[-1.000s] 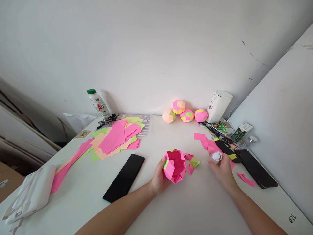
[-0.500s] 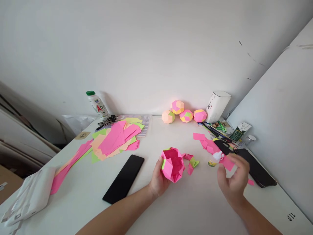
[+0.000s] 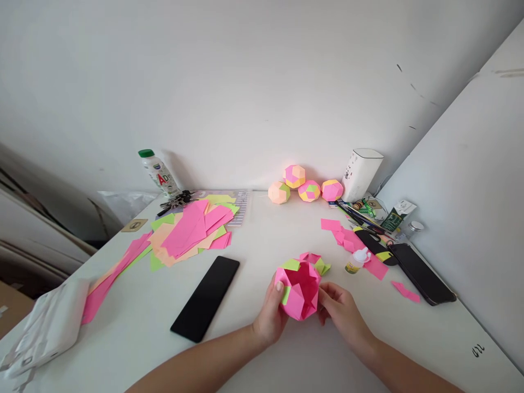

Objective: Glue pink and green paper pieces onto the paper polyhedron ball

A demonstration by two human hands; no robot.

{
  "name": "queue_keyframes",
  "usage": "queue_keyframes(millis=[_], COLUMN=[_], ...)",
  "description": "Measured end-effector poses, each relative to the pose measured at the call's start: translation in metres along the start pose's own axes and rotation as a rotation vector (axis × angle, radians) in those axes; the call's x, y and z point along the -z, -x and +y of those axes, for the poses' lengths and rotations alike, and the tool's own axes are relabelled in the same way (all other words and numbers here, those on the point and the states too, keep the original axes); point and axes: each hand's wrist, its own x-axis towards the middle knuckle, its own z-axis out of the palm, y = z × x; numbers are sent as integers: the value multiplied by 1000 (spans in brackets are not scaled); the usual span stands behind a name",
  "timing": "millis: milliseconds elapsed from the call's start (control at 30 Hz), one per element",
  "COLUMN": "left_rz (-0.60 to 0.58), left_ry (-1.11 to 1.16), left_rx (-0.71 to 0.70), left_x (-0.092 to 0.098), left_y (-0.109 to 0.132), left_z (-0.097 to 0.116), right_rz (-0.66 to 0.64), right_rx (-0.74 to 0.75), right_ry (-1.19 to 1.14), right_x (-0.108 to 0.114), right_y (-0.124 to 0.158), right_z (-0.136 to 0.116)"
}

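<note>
My left hand (image 3: 272, 314) is closed around the left side of a half-built folded-paper ball (image 3: 295, 301), mostly pink with light green patches. Its opening faces up and toward me, showing a hollow pink inside. At the ball's right edge, my right hand (image 3: 340, 310) has curled fingers, with thumb and forefinger pinching the paper there; some fingertips are hidden. Just behind the ball lie loose folded pink and green pieces (image 3: 322, 267), partly covered by it. A small white-capped glue bottle (image 3: 354, 262) stands to the right, beside pink paper slips (image 3: 375, 267).
Finished paper balls (image 3: 309, 190) are grouped against the wall near a white container (image 3: 362, 174). A black phone (image 3: 206, 297) lies left of my hands, with coloured paper sheets (image 3: 184, 234) beyond it. Another dark phone (image 3: 421, 273) and several tools line the right edge.
My right hand has moved left from beside the glue bottle to the ball's right edge. The ball and my left hand have shifted slightly right and nearer me.
</note>
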Motion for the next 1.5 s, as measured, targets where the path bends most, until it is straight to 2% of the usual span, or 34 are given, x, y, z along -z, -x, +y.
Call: queue_keyframes(millis=[100, 233, 333, 433, 533, 567, 667, 800, 900, 1200, 1500], left_rz=[-24, -87, -91, -68, -61, -71, -86, -37, 5, 112, 121], left_ry=[-53, -56, -70, -62, -20, -9, -17, -101, -131, -61, -48], left_rx=[-67, -39, -54, -54, 29, 61, 112, 149, 190, 240, 241], left_x=[-1, 1, 4, 6, 8, 9, 10, 7, 3, 1, -1], left_y=[1, 2, 1, -2, -7, -9, -12, -11, -9, -10, -7], left_z=[-1, -2, -2, 1, 4, 5, 6, 8, 9, 9, 9], right_rz=[29, 18, 58, 184, 340, 355, 244, -29, -144, -150, -150], right_rx=[-28, -63, -50, 59, 273, 339, 402, 233, 108, 3, -22], right_ry=[-77, -137, -130, -86, -35, -32, -45, 20, 90, 59, 32], right_x=[-2, -1, 4, 14, 29, 34, 39, 29, 21, 20, 15], right_y=[1, -2, -6, -8, -6, -4, 4, 15, 20, 19, 18], right_z=[-3, -2, 0, -5, -17, -22, -32, -37, -39, -40, -36])
